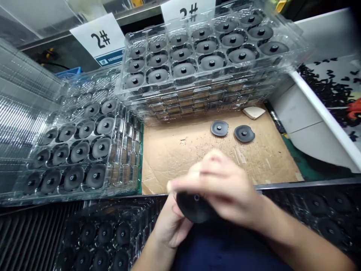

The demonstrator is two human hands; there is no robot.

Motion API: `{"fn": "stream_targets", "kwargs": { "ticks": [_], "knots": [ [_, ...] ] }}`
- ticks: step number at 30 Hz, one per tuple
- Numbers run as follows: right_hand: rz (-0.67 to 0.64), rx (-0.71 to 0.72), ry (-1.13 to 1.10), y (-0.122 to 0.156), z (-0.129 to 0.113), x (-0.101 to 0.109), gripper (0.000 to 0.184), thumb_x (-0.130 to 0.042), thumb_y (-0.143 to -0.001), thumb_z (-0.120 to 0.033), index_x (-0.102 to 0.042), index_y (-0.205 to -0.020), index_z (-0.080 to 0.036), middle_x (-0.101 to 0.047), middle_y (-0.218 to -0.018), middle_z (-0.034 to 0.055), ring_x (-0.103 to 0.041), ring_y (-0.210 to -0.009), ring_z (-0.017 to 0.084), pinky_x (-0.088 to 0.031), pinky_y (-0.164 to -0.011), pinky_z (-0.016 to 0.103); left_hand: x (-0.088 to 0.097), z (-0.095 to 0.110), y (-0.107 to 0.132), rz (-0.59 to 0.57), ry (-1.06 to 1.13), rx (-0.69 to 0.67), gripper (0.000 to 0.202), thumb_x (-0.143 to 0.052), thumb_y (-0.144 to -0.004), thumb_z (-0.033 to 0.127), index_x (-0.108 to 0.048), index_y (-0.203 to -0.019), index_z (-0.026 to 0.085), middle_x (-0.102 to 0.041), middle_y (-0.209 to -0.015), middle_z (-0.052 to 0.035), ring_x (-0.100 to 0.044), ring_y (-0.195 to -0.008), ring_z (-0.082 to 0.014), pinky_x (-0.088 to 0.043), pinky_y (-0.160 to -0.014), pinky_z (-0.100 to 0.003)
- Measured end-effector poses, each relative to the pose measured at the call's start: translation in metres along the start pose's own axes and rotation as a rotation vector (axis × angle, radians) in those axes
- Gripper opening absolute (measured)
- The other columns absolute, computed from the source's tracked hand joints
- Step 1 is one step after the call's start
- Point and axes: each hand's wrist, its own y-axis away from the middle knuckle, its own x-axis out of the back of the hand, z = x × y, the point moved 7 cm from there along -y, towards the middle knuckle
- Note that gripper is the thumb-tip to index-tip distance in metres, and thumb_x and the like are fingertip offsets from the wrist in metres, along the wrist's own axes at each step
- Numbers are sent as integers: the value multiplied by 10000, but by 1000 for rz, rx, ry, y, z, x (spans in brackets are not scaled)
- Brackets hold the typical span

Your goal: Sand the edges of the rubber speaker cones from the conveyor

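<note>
The right hand (217, 186) is closed over the upper edge of a black rubber disc (194, 207), its fingers slightly blurred. The left hand (172, 226) is cupped beneath the disc's near side, so the disc is held between both hands, tilted, with its centre hole facing up. The step in hand appears to be two-handed handling of this single disc; the next move calls for a secure grip until it is set down.

Directly below the hands lies a dark blue garment (225, 250). To the lower left and lower right of the hands sit clear plastic trays (104, 233) of black discs. Beyond the hands is a cardboard sheet (183, 158), carrying two loose dark discs (231, 131). Further out, left of the hands, is a loaded clear tray (76, 150); ahead stands a stack of clear trays (205, 49), with a "2#" card (98, 34) behind.
</note>
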Motion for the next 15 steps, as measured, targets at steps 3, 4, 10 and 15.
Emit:
{"fn": "stream_targets", "kwargs": {
  "ticks": [3, 4, 10, 15],
  "knots": [
    [119, -410, -75, 18, 54, 8, 226, -507, -902, -178, -665, -1057, -224, -700, -969, 15, -610, -846, 143, -476, -740, 276, -6, 4, 2, -124, 79, 37, 539, -853, -505, 360, -686, -1004, 247, -715, -997, -28, -669, -919, -259, -513, -828, -326],
    [115, -527, -83, 29, 71, 5, 230, -522, -892, -201, -658, -1075, -226, -697, -935, 18, -619, -809, 144, -493, -693, 266, -6, 5, 2, -152, 111, 45, 496, -840, -544, 330, -683, -1009, 263, -718, -1008, -17, -678, -902, -231, -508, -837, -307],
    [23, -707, 49, 92, 117, -29, 244, -494, -860, -207, -666, -1030, -179, -625, -855, 52, -626, -773, 172, -534, -683, 311, -1, 6, 1, -191, 161, 39, 419, -796, -620, 242, -676, -1019, 288, -723, -1034, -2, -688, -922, -221, -518, -800, -264],
    [15, -705, 212, 114, 112, -40, 250, -518, -846, -265, -677, -1031, -208, -558, -1075, 97, -622, -893, 212, -531, -761, 377, 1, 6, 1, -174, 136, 42, 451, -810, -603, 320, -667, -1030, 292, -710, -1055, -10, -683, -924, -214, -509, -825, -270]
  ]
}}
